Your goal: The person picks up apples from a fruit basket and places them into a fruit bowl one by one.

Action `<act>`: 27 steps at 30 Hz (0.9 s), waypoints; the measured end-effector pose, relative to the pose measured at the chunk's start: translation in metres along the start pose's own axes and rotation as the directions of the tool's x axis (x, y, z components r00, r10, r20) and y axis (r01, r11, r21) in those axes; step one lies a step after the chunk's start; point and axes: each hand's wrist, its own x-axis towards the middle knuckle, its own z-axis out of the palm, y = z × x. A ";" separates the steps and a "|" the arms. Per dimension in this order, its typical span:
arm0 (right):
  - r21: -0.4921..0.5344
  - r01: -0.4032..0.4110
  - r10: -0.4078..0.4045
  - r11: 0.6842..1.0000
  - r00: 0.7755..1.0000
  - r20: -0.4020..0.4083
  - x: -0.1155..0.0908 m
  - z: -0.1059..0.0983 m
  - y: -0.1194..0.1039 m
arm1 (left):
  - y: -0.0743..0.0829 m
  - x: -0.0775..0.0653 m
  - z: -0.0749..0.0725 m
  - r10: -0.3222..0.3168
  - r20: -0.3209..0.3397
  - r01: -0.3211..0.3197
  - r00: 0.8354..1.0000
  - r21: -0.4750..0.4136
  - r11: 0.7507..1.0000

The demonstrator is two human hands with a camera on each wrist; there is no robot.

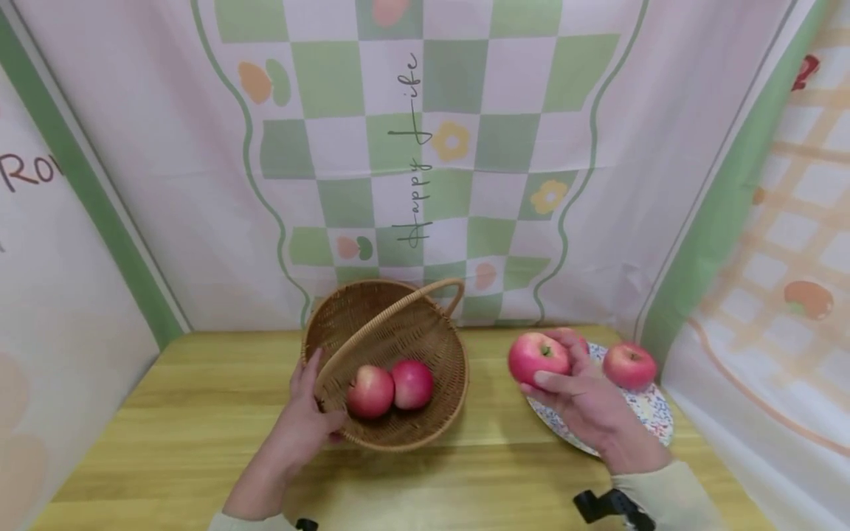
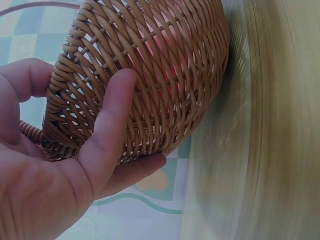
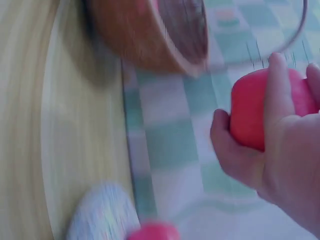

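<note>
My left hand holds the near left rim of a brown wicker basket, its thumb against the woven outside in the left wrist view. Two red apples lie side by side in the basket, a left apple and a right apple. In my right hand is another red apple, raised over the left part of a patterned plate and gripped between thumb and fingers. One more apple sits on the plate, and part of a further one shows behind the right hand.
Basket and plate stand on a wood-grain table. The basket's arched handle rises over its opening. Behind hangs a checkered cloth, close to the basket's back; another cloth borders the right side.
</note>
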 end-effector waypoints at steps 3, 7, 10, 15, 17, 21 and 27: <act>-0.081 0.006 -0.013 0.997 0.997 -0.076 -0.006 -0.027 -0.009 | -0.001 -0.001 0.000 -0.001 0.002 0.001 1.000 0.001 1.000; -0.184 -0.006 -0.024 0.983 0.986 -0.163 -0.013 -0.058 -0.017 | -0.002 -0.001 -0.001 -0.001 0.005 0.001 1.000 0.001 1.000; -0.262 -0.033 -0.024 0.964 0.978 -0.209 -0.016 -0.076 -0.018 | -0.002 -0.001 -0.002 -0.003 0.008 0.003 1.000 0.002 1.000; -0.334 -0.105 0.019 0.937 0.968 -0.252 -0.019 -0.096 -0.008 | -0.001 0.000 -0.002 -0.004 0.012 0.004 1.000 -0.006 1.000; -0.336 -0.143 0.049 0.931 0.961 -0.273 -0.018 -0.100 0.000 | -0.001 0.000 -0.002 -0.005 0.011 0.005 1.000 -0.011 1.000; -0.349 -0.200 0.089 0.916 0.947 -0.309 -0.014 -0.102 0.015 | 0.000 0.000 -0.002 -0.010 0.008 0.010 1.000 -0.012 1.000; -0.440 -0.225 0.086 0.869 0.946 -0.313 -0.010 -0.094 0.025 | 0.001 -0.001 -0.002 -0.008 0.013 0.008 1.000 -0.017 1.000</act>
